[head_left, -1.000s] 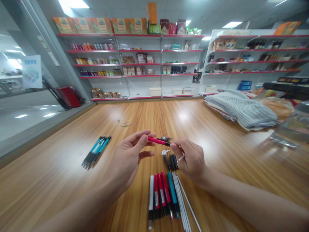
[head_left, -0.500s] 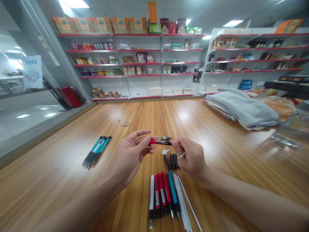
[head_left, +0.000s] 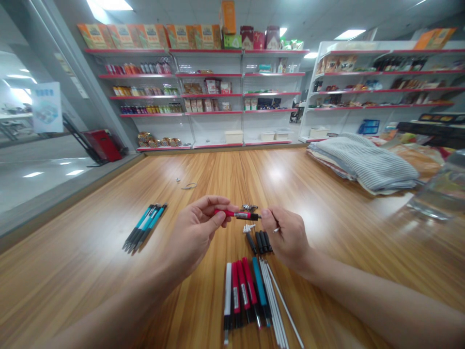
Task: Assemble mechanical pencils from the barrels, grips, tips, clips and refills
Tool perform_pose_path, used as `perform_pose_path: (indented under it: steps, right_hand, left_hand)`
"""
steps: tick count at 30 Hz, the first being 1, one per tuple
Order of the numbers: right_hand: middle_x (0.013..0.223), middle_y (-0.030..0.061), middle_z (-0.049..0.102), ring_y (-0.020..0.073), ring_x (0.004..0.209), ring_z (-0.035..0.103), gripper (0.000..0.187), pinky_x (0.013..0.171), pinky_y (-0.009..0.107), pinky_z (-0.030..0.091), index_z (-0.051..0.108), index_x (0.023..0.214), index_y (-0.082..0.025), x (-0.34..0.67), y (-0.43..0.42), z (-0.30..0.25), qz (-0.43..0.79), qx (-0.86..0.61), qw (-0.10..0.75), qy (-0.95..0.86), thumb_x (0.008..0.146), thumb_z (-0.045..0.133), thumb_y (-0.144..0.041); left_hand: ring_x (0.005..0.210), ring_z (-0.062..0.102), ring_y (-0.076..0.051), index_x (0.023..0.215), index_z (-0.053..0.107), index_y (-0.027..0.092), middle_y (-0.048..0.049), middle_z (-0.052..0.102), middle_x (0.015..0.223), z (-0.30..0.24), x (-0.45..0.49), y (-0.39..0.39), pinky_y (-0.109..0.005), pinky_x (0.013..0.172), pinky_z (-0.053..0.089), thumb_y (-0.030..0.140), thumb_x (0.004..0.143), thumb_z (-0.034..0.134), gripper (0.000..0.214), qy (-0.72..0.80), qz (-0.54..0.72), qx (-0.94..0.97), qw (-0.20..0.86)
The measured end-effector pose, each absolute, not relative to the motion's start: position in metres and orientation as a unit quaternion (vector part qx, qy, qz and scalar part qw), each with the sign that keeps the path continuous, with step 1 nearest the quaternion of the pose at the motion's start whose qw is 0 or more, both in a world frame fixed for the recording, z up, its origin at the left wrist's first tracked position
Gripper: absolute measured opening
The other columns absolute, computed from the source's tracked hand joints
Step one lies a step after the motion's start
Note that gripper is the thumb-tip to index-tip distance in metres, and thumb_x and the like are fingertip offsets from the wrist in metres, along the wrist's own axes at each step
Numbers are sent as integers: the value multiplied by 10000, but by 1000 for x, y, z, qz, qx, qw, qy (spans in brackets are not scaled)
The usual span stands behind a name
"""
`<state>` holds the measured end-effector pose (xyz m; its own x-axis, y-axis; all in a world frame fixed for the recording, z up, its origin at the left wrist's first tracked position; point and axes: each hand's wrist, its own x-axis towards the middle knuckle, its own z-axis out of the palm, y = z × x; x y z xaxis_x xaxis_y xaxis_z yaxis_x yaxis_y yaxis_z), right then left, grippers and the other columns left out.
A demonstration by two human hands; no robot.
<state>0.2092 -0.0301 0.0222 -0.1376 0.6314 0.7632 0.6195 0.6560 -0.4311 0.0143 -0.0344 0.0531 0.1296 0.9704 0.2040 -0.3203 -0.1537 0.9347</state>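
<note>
My left hand pinches the back end of a red pen barrel held level above the wooden table. My right hand is closed at the barrel's black front end, and a thin white refill pokes out between its fingers. Below the hands lie small black pen tips and a white piece. Nearer to me is a row of red, white and blue pen barrels beside several white refills.
A bundle of blue pens lies on the left of the table. Small metal springs and a wire ring lie farther off. Folded striped cloth sits at the right. Stocked store shelves line the back wall.
The red barrel has levelled out and slid a little left into my left fingers. My right hand has closed in on its front end, and the refill now shows less.
</note>
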Motion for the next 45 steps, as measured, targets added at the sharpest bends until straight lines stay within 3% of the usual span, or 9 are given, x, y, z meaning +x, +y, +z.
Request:
perform_pose_path:
  steps: [6, 10, 13, 17, 24, 31, 36, 40, 45]
  right_hand:
    - [558, -24, 445, 84, 483, 384, 311, 517, 244, 275, 413, 631, -182, 209, -31, 23, -1, -400, 508, -763, 940, 421, -224]
    - [555, -25, 441, 85, 470, 361, 313, 506, 248, 264, 396, 627, -188, 209, -31, 25, -25, -390, 506, -769, 937, 416, -223]
    - [550, -22, 444, 88, 469, 362, 322, 504, 251, 264, 393, 617, -190, 209, -31, 25, -38, -390, 496, -775, 937, 402, -221]
    - [551, -19, 447, 90, 482, 382, 328, 515, 254, 270, 403, 614, -187, 209, -30, 23, -43, -393, 478, -784, 938, 394, -229]
    - [545, -12, 475, 93, 488, 430, 360, 524, 249, 296, 451, 612, -177, 212, -28, 23, -3, -419, 470, -777, 955, 375, -258]
    - [749, 21, 625, 132, 653, 565, 123, 617, 254, 396, 563, 942, -162, 218, -30, 28, -4, -369, 441, -818, 874, 500, -243]
    - [794, 39, 637, 149, 712, 582, 76, 649, 268, 397, 560, 891, -166, 218, -27, 25, -36, -344, 437, -830, 873, 490, -190]
    - [648, 22, 554, 129, 588, 493, 180, 573, 273, 326, 508, 729, -175, 217, -27, 24, -47, -357, 432, -827, 898, 449, -196]
    - [583, 2, 458, 118, 535, 413, 252, 545, 280, 278, 429, 653, -185, 218, -27, 24, -52, -368, 431, -822, 903, 431, -206]
  left_hand:
    - [696, 560, -114, 934, 635, 108, -110, 661, 926, 57, 13, -33, -222, 611, 424, 318, 857, 622, 224, 359, 501, 478, 625]
    - [500, 451, -76, 913, 636, 103, -93, 633, 772, 52, 8, -30, -200, 458, 301, 481, 887, 530, 393, 372, 335, 475, 724]
    - [454, 371, -53, 847, 652, 101, -34, 558, 636, 48, 2, -27, -190, 442, 247, 461, 874, 564, 371, 359, 275, 495, 742]
    - [514, 416, -54, 759, 662, 107, -28, 556, 684, 46, -2, -23, -188, 481, 284, 354, 824, 660, 256, 353, 312, 536, 701]
    - [592, 505, -94, 982, 716, 133, -59, 627, 751, 44, 1, -21, -218, 563, 375, 284, 775, 713, 257, 383, 415, 579, 588]
    - [568, 487, -83, 867, 723, 116, -46, 596, 712, 47, 0, -21, -202, 528, 358, 292, 802, 682, 192, 385, 411, 586, 583]
    - [572, 496, -86, 888, 734, 122, -54, 619, 710, 46, 0, -21, -202, 532, 370, 273, 789, 694, 185, 386, 427, 586, 570]
    - [587, 522, -102, 921, 744, 117, -72, 646, 694, 44, 3, -22, -211, 558, 401, 241, 742, 738, 218, 398, 461, 589, 532]
    - [530, 514, -100, 972, 696, 122, -57, 609, 672, 41, 2, -22, -212, 500, 397, 414, 844, 621, 328, 356, 414, 529, 649]
